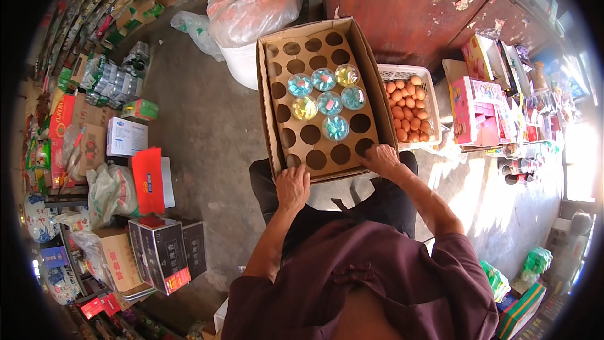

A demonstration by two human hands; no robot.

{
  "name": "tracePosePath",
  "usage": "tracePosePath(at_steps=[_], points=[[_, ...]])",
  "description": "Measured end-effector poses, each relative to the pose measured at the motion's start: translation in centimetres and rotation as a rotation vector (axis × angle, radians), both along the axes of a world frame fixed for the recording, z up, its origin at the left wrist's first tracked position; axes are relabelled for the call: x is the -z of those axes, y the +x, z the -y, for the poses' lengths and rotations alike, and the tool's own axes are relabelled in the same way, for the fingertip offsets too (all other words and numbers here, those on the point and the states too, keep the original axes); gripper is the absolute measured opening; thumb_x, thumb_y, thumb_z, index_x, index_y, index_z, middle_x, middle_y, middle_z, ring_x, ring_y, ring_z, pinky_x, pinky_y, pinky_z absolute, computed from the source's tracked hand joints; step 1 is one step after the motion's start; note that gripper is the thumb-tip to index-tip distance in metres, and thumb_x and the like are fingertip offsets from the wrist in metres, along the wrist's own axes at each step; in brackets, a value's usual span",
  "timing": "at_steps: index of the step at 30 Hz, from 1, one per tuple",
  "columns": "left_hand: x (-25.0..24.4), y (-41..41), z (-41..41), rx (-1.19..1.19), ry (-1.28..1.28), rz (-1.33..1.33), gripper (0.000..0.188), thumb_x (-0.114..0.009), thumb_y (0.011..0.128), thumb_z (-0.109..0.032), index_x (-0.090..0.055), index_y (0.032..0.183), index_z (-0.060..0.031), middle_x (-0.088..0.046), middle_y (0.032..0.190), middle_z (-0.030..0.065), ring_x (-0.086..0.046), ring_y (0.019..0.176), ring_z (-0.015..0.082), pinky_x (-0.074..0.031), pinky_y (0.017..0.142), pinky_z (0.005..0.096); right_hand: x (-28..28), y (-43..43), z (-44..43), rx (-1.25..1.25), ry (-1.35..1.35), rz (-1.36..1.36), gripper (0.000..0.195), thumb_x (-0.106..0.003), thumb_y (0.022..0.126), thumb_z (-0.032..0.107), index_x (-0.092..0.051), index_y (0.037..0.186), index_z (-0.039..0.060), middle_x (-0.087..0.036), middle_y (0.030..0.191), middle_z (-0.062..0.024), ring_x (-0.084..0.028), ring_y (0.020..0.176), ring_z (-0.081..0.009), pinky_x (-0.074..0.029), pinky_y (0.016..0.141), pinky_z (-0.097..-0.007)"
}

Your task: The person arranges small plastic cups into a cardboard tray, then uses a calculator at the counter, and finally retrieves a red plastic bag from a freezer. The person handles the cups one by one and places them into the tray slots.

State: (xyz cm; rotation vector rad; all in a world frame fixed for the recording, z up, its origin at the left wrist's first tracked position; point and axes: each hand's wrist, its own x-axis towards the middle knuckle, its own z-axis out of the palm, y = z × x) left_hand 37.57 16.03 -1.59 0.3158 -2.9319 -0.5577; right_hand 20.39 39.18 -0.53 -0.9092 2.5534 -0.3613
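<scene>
An open cardboard box (311, 177) rests on or just above my knees, fitted with a cardboard insert (311, 123) cut with rows of round holes. Several clear round tubs sit in the middle holes, some with blue contents, such as one tub (335, 128) near the front, others with yellow, such as one tub (304, 107) at the left. My left hand (292, 186) grips the near left corner of the box, fingers over its edge. At the near right corner, my right hand (383, 160) holds the rim, its fingertips partly hidden inside.
A white plastic basket (434, 99) of brown eggs (410, 108) stands right of the box. Beyond are a white sack (240, 63) and a tied plastic bag (255, 9). Black cartons (158, 252) and packed shelves line the left; pink toy boxes (476, 111) stand right.
</scene>
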Motion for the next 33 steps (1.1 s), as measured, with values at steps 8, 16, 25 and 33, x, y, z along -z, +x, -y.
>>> tracePosePath(at_steps=[8, 16, 25, 33], points=[[0.3, -0.1, 0.1, 0.005, -0.037, -0.026, 0.028, -0.056, 0.089, -0.024, -0.061, 0.109, -0.0056, -0.061, 0.087, 0.0107, -0.057, 0.085, 0.0295, -0.045, 0.074, 0.0427, 0.9, 0.5, 0.2, 0.022, 0.029, -0.087, 0.038, -0.066, 0.079, 0.041, -0.07, 0.075, 0.0033, -0.067, 0.079, -0.0175, -0.065, 0.08, -0.0359, -0.051, 0.071, -0.0462], [0.5, 0.0, -0.1, -0.013, -0.063, -0.052, 0.027, -0.056, 0.089, -0.024, -0.062, 0.107, -0.0043, -0.061, 0.088, 0.0123, -0.057, 0.086, 0.0307, -0.045, 0.075, 0.0432, 1.1, -0.3, -0.1, 0.002, -0.107, -0.015, 0.031, -0.067, 0.075, 0.036, -0.069, 0.074, 0.0041, -0.063, 0.069, -0.0187, -0.064, 0.07, -0.0379, -0.051, 0.063, -0.0471], [0.5, 0.2, -0.1, -0.027, 0.009, -0.066, 0.028, -0.054, 0.091, -0.024, -0.062, 0.107, -0.0026, -0.061, 0.103, 0.0139, -0.056, 0.098, 0.033, -0.045, 0.085, 0.0443, 0.4, -0.3, -0.4, 0.107, -0.358, -0.131, 0.014, -0.064, 0.078, 0.019, -0.065, 0.083, 0.0064, -0.06, 0.085, -0.0152, -0.061, 0.082, -0.0356, -0.049, 0.07, -0.0461], [0.7, 0.1, 0.0, -0.002, 0.018, -0.107, 0.026, -0.058, 0.088, -0.023, -0.061, 0.106, -0.0041, -0.06, 0.102, 0.011, -0.056, 0.096, 0.0311, -0.046, 0.082, 0.0426, 2.0, -1.6, 0.0, 0.163, -0.174, -0.259, 0.014, -0.059, 0.08, 0.012, -0.058, 0.093, 0.0058, -0.053, 0.1, -0.0164, -0.056, 0.097, -0.0361, -0.049, 0.076, -0.0477]])
